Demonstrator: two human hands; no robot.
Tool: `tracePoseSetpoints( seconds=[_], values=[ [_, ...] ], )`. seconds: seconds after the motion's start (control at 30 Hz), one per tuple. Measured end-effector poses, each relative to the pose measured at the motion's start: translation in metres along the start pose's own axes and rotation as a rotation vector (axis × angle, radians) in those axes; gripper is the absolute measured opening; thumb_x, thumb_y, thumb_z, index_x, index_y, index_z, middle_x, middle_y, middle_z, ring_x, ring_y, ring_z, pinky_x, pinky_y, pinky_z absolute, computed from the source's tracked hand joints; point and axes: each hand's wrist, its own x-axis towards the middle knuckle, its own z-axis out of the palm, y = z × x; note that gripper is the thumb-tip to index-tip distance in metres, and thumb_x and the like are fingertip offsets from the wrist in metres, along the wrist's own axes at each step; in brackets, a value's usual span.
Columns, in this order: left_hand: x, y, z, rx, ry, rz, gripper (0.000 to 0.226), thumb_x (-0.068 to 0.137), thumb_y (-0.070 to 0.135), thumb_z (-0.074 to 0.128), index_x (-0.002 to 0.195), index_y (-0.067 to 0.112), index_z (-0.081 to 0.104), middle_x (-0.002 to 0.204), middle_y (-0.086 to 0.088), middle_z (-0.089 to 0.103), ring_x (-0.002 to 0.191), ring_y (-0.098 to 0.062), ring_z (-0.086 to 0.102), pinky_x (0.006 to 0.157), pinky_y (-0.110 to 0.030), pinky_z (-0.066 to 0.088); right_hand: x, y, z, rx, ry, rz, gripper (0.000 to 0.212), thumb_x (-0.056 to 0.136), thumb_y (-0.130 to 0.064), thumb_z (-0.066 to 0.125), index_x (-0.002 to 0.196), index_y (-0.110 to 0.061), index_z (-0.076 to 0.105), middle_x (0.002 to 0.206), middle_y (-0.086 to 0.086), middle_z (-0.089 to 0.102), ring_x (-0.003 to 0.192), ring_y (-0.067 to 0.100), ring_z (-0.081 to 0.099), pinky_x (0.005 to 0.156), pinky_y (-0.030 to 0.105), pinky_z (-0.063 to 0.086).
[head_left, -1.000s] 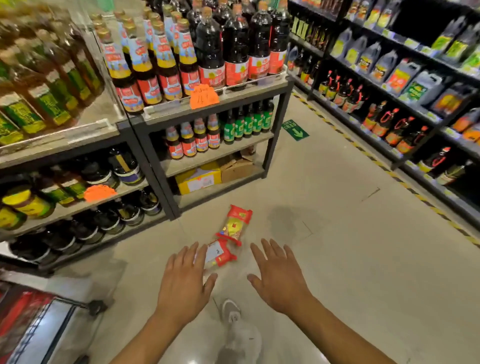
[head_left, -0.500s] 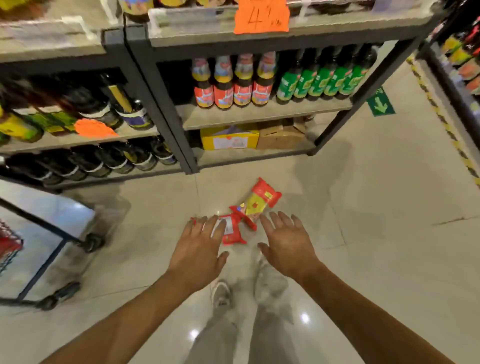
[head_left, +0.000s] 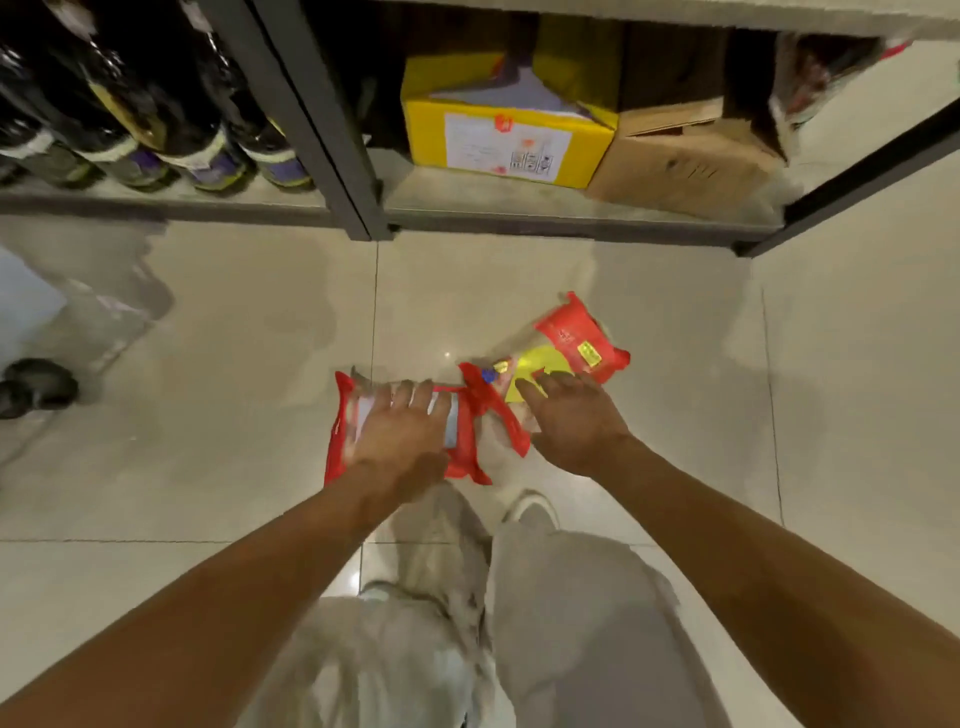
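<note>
left hand (head_left: 400, 436) and right hand (head_left: 571, 421) have dropped onto two red packets (head_left: 340, 415) (head_left: 576, 338).

left hand (head_left: 400, 436): spread, palm down | right hand (head_left: 571, 422): spread, seemingly flat (blurred)

The two packets mid-frame are thin plastic film: the left packet (head_left: 464, 452) is glossy red with a clear, crinkled window, and the right packet (head_left: 566, 343) has shiny red and yellow print. You stand on a floor (head_left: 234, 389) of smooth, polished tile that mirrors the light. Upper centre, the shelf post (head_left: 322, 130) is matt dark metal. The yellow box (head_left: 431, 130) is smooth card with a white paper label (head_left: 506, 145); the brown box (head_left: 675, 171) beside it is plain matt cardboard. Upper left, the bottles (head_left: 197, 140) gleam darkly. Your trousers (head_left: 571, 623) are pale cloth.
</note>
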Motion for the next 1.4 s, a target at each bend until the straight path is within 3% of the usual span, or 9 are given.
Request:
tracePoseSetpoints(
  seconds=[0.1, 0.23, 0.33, 0.57, 0.77, 0.87, 1.17, 1.3, 1.4],
  values=[
    [0.045, -0.003, 0.038, 0.008, -0.055, -0.007, 0.093, 0.085, 0.059, 0.054, 0.158, 0.012, 0.020, 0.163, -0.014, 0.025, 0.148, -0.035, 0.026, 0.120, -0.049, 0.014, 0.065, 0.017, 0.032, -0.041, -0.053, -0.051, 0.076, 0.094, -0.036, 0.060, 0.158, -0.020, 0.023, 0.158, 0.011, 0.037, 0.145, 0.032, 0.034, 0.118, 0.045, 0.022],
    [0.108, -0.020, 0.085, 0.063, -0.083, 0.014, 0.085, 0.093, 0.043, 0.061, 0.158, 0.011, 0.016, 0.163, -0.015, 0.025, 0.148, -0.037, 0.027, 0.122, -0.054, 0.019, 0.139, 0.037, 0.070, -0.174, -0.079, -0.164, 0.067, 0.090, -0.041, 0.062, 0.149, -0.022, 0.037, 0.146, 0.006, 0.049, 0.134, 0.029, 0.047, 0.111, 0.038, 0.031],
    [0.145, -0.026, 0.113, 0.049, -0.137, 0.046, 0.094, 0.085, 0.057, 0.066, 0.157, 0.016, 0.022, 0.159, -0.011, 0.033, 0.143, -0.033, 0.036, 0.120, -0.051, 0.024, 0.181, 0.045, 0.085, -0.270, -0.159, -0.250, 0.079, 0.078, -0.049, 0.076, 0.144, -0.022, 0.041, 0.137, 0.004, 0.055, 0.125, 0.027, 0.054, 0.104, 0.036, 0.039],
    [0.184, -0.033, 0.152, -0.126, -0.174, 0.130, 0.080, 0.075, 0.051, 0.077, 0.141, 0.020, 0.043, 0.139, -0.007, 0.051, 0.128, -0.029, 0.050, 0.102, -0.043, 0.046, 0.227, 0.041, 0.099, -0.407, -0.201, -0.315, 0.081, 0.065, -0.032, 0.091, 0.134, -0.019, 0.051, 0.127, 0.005, 0.061, 0.119, 0.027, 0.057, 0.092, 0.035, 0.046],
    [0.161, -0.035, 0.150, -0.183, -0.286, 0.068, 0.086, 0.068, 0.051, 0.086, 0.137, 0.023, 0.044, 0.128, -0.003, 0.055, 0.115, -0.024, 0.054, 0.099, -0.039, 0.048, 0.213, 0.040, 0.101, -0.391, -0.281, -0.246, 0.079, 0.069, -0.033, 0.089, 0.136, -0.017, 0.050, 0.133, 0.005, 0.058, 0.123, 0.027, 0.054, 0.100, 0.037, 0.043],
    [0.131, -0.038, 0.138, -0.231, -0.299, -0.017, 0.081, 0.067, 0.049, 0.087, 0.130, 0.024, 0.043, 0.119, -0.001, 0.062, 0.107, -0.024, 0.060, 0.092, -0.037, 0.050, 0.179, 0.047, 0.102, -0.338, -0.178, -0.225, 0.058, 0.084, -0.020, 0.068, 0.135, -0.015, 0.043, 0.129, 0.007, 0.059, 0.117, 0.030, 0.060, 0.099, 0.036, 0.042],
    [-0.041, -0.071, -0.018, -0.830, 0.224, -0.385, 0.100, 0.046, 0.080, 0.059, 0.128, 0.024, 0.048, 0.112, 0.005, 0.067, 0.101, -0.023, 0.065, 0.082, -0.036, 0.050, 0.031, 0.032, -0.055, 0.229, 0.255, 0.155, 0.073, 0.074, -0.071, 0.069, 0.114, -0.011, 0.055, 0.105, 0.006, 0.067, 0.099, 0.029, 0.060, 0.084, 0.039, 0.045],
    [-0.156, -0.084, -0.132, -1.075, 0.444, -0.560, 0.081, 0.058, 0.054, 0.090, 0.123, 0.036, 0.046, 0.095, 0.015, 0.062, 0.095, -0.023, 0.067, 0.075, -0.030, 0.042, -0.054, -0.003, -0.190, 0.498, 0.376, 0.273, 0.066, 0.064, -0.071, 0.063, 0.101, -0.016, 0.067, 0.094, 0.006, 0.071, 0.092, 0.030, 0.067, 0.078, 0.038, 0.053],
    [-0.254, -0.096, -0.221, -1.146, 0.619, -0.659, 0.081, 0.062, 0.038, 0.095, 0.123, 0.044, 0.041, 0.097, 0.016, 0.061, 0.100, -0.025, 0.068, 0.077, -0.030, 0.043, -0.127, -0.031, -0.293, 0.692, 0.444, 0.315, 0.052, 0.063, -0.062, 0.071, 0.099, -0.024, 0.071, 0.092, -0.001, 0.074, 0.092, 0.026, 0.069, 0.076, 0.033, 0.054]
  ],
)
